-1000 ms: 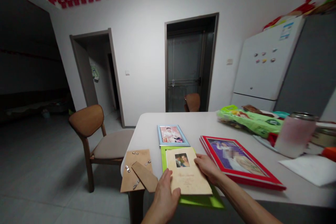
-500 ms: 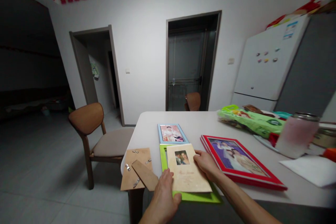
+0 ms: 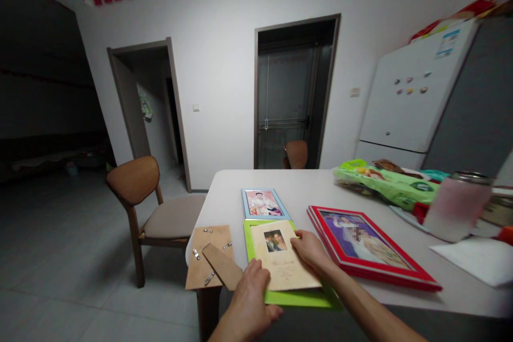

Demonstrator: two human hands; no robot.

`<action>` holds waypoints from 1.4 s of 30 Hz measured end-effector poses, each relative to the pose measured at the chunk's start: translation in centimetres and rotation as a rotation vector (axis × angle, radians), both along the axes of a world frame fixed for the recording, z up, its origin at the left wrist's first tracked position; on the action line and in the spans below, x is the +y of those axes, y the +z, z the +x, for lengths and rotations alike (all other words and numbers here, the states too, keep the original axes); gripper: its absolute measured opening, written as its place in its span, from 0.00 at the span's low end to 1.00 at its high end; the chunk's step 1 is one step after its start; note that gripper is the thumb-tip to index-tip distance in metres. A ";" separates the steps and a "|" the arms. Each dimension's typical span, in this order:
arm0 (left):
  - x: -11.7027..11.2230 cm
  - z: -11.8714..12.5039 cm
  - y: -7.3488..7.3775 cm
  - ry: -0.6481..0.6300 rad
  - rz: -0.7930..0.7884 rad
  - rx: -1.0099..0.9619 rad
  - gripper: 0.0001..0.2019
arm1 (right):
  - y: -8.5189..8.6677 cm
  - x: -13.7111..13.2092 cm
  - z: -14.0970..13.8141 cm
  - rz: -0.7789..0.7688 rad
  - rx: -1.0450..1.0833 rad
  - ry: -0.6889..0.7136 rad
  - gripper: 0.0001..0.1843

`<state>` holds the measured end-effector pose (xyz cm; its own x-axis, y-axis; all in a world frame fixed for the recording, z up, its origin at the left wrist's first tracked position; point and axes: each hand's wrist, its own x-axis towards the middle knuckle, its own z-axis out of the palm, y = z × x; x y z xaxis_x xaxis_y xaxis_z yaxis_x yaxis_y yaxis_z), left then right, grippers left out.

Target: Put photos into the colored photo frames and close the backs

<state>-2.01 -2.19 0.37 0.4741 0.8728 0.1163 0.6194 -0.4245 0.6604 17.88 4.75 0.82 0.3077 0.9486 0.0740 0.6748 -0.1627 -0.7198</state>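
A lime-green picture frame [image 3: 296, 299] lies at the table's near edge. Over it is a cream paper insert [image 3: 298, 272] with a small printed photo of a couple. My right hand [image 3: 310, 252] pinches the insert's right edge, thumb on top. My left hand [image 3: 251, 293] grips the frame's lower left side, fingers by the insert's left edge and thumb over the green border. To the left, a brown backing board [image 3: 195, 270] with metal clips and a stand leg [image 3: 222, 266] juts past the table edge.
A light-blue photo frame [image 3: 243, 203] lies just beyond the green one. Stacked red photo frames [image 3: 385, 276] are on the right. Further right stand a green package [image 3: 385, 184], a pink jar [image 3: 457, 208] and white paper [image 3: 476, 262]. A chair [image 3: 134, 179] is at left.
The insert has shifted slightly, baring more green border at the frame's upper left. My right hand has moved a little left with it; my left hand keeps nearly the same place.
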 end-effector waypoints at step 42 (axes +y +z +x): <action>0.3 2.0 0.0 0.058 0.221 0.185 0.24 | 1.2 -7.6 -0.3 0.215 -0.309 0.316 0.19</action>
